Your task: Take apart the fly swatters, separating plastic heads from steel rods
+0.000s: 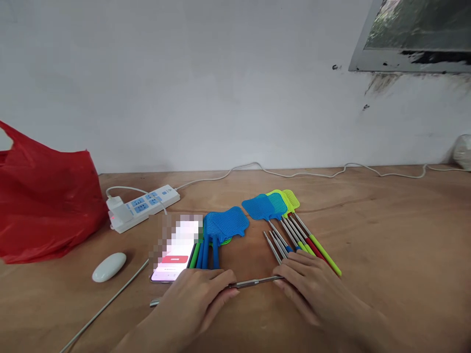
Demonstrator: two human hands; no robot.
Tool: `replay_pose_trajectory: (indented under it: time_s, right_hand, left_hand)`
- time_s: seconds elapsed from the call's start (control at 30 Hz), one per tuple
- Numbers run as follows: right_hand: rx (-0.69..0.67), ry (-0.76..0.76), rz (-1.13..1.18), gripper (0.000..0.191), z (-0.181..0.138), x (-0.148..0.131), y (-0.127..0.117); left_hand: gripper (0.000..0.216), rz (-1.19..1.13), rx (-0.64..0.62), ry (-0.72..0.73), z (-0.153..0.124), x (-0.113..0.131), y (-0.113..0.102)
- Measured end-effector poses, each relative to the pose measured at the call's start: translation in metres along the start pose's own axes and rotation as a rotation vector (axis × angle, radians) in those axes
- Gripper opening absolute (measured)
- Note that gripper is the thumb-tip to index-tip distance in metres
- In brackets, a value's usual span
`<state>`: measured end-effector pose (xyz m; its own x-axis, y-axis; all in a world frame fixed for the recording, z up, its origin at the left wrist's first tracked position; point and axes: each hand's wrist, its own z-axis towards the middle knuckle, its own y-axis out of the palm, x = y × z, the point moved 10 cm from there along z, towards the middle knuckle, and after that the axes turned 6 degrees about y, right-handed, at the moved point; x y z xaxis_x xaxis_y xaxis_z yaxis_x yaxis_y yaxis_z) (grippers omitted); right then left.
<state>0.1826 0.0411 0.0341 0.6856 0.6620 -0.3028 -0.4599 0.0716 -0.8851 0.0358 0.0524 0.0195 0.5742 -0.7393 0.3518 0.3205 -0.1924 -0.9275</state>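
A thin metal rod runs nearly level between my two hands, just above the table. My left hand is closed around its left end, while my right hand grips the other end. Beyond the right hand lie several fly swatters with blue heads and yellow-green heads, steel shafts and coloured handles. Loose steel rods stick out by the right fingers. In front of the left hand are blue swatter heads and blue handles. A short metal end shows beside the left wrist.
Left of the swatters lies a lit phone, partly blurred out. A white mouse, a power strip with a charger, and a red plastic bag stand farther left. A white cable runs along the wall.
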Motion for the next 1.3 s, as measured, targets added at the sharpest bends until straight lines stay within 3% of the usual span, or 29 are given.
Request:
replay_pose_trajectory:
  time_s: [0.2, 0.43, 0.7, 0.87, 1.0, 1.17, 1.3]
  right_hand:
    - [-0.106, -0.036, -0.061, 0.022, -0.001, -0.010, 0.020]
    - [-0.194, 0.000, -0.097, 0.012, 0.001, -0.017, 0.029]
    - [-0.194, -0.070, -0.143, 0.007, 0.006, -0.028, 0.034]
    - [-0.153, -0.090, -0.061, 0.022, 0.005, -0.023, 0.033]
    - [-0.062, -0.060, -0.039, 0.025, 0.000, -0.007, 0.019]
    - [-0.137, 0.008, -0.088, 0.024, -0.005, 0.002, 0.020]
    - [-0.166, 0.015, -0.180, 0.014, -0.001, -0.010, 0.026]
  left_hand:
    - [0.042, 0.036, 0.016, 0.056, 0.002, 0.011, 0.002]
    - [0.039, 0.086, -0.031, 0.063, 0.007, 0.014, 0.011]
    - [0.032, 0.070, -0.029, 0.052, 0.005, 0.014, 0.012]
    - [0.037, 0.128, -0.038, 0.125, 0.003, 0.018, 0.009]
    - [0.039, 0.164, -0.013, 0.115, -0.003, 0.007, 0.000]
    - [0.042, 0.141, -0.012, 0.072, -0.007, 0.002, 0.001]
    - [0.049, 0.150, 0.025, 0.094, 0.000, 0.012, 0.001]
